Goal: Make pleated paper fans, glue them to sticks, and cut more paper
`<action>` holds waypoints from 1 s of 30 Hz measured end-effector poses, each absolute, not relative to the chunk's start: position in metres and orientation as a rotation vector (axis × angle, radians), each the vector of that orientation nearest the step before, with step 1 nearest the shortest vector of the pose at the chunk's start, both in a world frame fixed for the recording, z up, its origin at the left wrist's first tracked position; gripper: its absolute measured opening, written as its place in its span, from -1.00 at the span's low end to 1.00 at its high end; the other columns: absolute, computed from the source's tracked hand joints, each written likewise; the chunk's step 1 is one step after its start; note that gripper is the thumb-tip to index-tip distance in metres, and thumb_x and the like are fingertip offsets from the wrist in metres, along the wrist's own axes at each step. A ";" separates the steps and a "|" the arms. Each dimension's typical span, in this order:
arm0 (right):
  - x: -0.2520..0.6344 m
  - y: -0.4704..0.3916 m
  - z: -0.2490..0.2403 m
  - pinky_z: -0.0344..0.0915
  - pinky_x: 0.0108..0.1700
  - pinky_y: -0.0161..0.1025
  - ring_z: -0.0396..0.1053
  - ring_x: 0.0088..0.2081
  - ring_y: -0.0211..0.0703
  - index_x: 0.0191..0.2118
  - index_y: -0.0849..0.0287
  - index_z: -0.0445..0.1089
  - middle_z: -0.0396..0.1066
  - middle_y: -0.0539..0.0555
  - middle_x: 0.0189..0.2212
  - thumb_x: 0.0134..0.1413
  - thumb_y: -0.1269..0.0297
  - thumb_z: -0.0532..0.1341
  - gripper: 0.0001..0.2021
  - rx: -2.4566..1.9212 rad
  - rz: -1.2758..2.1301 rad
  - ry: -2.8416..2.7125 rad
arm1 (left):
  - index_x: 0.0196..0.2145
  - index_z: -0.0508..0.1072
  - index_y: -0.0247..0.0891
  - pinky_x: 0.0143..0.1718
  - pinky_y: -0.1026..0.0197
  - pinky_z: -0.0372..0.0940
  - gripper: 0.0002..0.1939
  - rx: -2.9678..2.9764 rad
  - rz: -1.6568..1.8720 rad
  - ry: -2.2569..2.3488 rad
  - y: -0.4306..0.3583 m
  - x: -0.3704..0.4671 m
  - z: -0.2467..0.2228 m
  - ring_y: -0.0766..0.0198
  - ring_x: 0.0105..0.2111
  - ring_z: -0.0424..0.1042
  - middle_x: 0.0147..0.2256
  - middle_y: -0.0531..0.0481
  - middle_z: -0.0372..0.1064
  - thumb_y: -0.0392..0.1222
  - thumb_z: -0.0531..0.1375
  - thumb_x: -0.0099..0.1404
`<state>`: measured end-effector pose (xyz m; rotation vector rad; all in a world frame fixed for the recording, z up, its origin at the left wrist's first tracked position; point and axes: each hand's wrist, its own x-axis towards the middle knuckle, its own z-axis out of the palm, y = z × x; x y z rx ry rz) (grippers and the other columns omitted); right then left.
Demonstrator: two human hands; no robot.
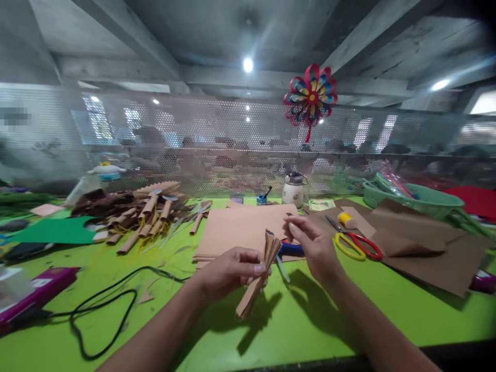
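Note:
My left hand (236, 271) is closed around a narrow bundle of pleated brown paper (253, 292), held at a slant above the green table. The upper end of the pleats fans slightly and shows a dark patch. To its right, my right hand (313, 248) is raised with thumb and forefinger pinched together. A small dark piece (289, 214) shows at those fingertips; its kind is too small to make out. Behind both hands lies a stack of light brown paper sheets (240, 225). A dark blue handle (292, 249) lies between the hands, partly hidden.
Scissors (358, 245) with yellow and red handles lie right, beside a yellow thread spool (347, 220) and brown paper (422, 253). Rolled paper pieces (147, 219) with yellow strings pile up left. A black cable (104, 297) loops at front left. A green basket (422, 200) stands back right.

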<state>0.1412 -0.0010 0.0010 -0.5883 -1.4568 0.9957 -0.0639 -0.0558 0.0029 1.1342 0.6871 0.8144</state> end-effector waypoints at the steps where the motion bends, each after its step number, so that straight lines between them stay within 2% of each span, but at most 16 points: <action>1: 0.143 0.002 0.002 0.34 -0.17 -0.22 0.40 -0.21 -0.16 -0.12 0.13 0.48 0.48 0.08 -0.24 0.13 0.24 0.24 -0.79 -0.545 1.073 -1.480 | -0.38 0.56 -0.40 -0.38 0.32 0.30 -0.78 1.129 0.787 0.668 -0.057 -0.063 0.002 0.37 -0.50 0.40 -0.49 -0.03 0.43 -0.18 0.39 0.05; 3: 0.145 0.006 0.002 0.31 -0.02 -0.15 0.38 -0.04 -0.11 -0.02 0.07 0.46 0.48 0.11 -0.08 0.12 0.29 0.23 -0.71 -0.473 1.234 -1.571 | -0.37 0.56 -0.39 -0.39 0.30 0.33 -0.77 1.117 0.740 0.634 -0.059 -0.062 0.002 0.35 -0.51 0.42 -0.49 -0.05 0.44 -0.17 0.39 0.06; 5: 0.144 0.006 0.000 0.27 0.06 -0.11 0.36 0.03 -0.09 0.00 0.06 0.47 0.47 0.11 -0.03 0.11 0.30 0.23 -0.69 -0.457 1.364 -1.673 | -0.35 0.55 -0.39 -0.45 0.29 0.34 -0.76 1.109 0.700 0.600 -0.061 -0.061 0.001 0.33 -0.53 0.43 -0.49 -0.07 0.45 -0.15 0.37 0.08; 10: 0.135 0.005 -0.003 0.31 0.02 -0.08 0.45 -0.13 -0.09 -0.08 0.16 0.52 0.53 0.07 -0.21 0.00 0.24 0.32 -0.68 -0.532 1.510 -1.831 | -0.28 0.50 -0.36 -0.56 0.33 0.33 -0.75 1.095 0.708 0.511 -0.064 -0.058 -0.001 0.29 -0.56 0.47 -0.48 -0.12 0.49 -0.11 0.32 0.17; 14: 0.131 0.012 -0.011 0.36 -0.14 -0.17 0.44 -0.29 -0.12 -0.26 0.25 0.56 0.52 0.05 -0.38 0.01 0.28 0.24 -0.79 -0.684 1.265 -1.991 | -0.18 0.43 -0.31 -0.54 0.35 0.35 -0.75 1.114 0.786 0.448 -0.065 -0.055 -0.002 0.30 -0.58 0.47 -0.51 -0.11 0.50 -0.09 0.24 0.27; 18: 0.129 0.022 -0.022 0.35 -0.27 -0.22 0.41 -0.36 -0.12 -0.39 0.26 0.53 0.51 0.11 -0.42 -0.04 0.33 0.21 -0.84 -0.865 1.014 -1.943 | -0.15 0.40 -0.31 -0.53 0.35 0.35 -0.78 1.103 0.916 0.482 -0.062 -0.055 0.000 0.33 -0.58 0.45 -0.51 -0.09 0.49 -0.12 0.21 0.31; 23: 0.131 0.031 -0.027 0.32 -0.44 -0.26 0.37 -0.49 -0.16 -0.46 0.23 0.45 0.45 0.09 -0.52 0.03 0.21 0.15 -0.78 -0.972 0.896 -1.807 | -0.19 0.41 -0.34 -0.53 0.36 0.33 -0.82 1.035 1.076 0.619 -0.055 -0.060 0.002 0.32 -0.53 0.45 -0.48 -0.08 0.47 -0.18 0.20 0.31; 30: 0.138 0.042 -0.027 0.22 -0.40 -0.26 0.30 -0.52 -0.18 -0.52 0.21 0.41 0.36 0.02 -0.61 -0.01 0.16 0.15 -0.76 -1.067 0.688 -1.678 | -0.14 0.39 -0.36 -0.56 0.35 0.30 -0.84 0.973 1.194 0.777 -0.048 -0.065 0.001 0.30 -0.53 0.43 -0.48 -0.09 0.45 -0.27 0.10 0.36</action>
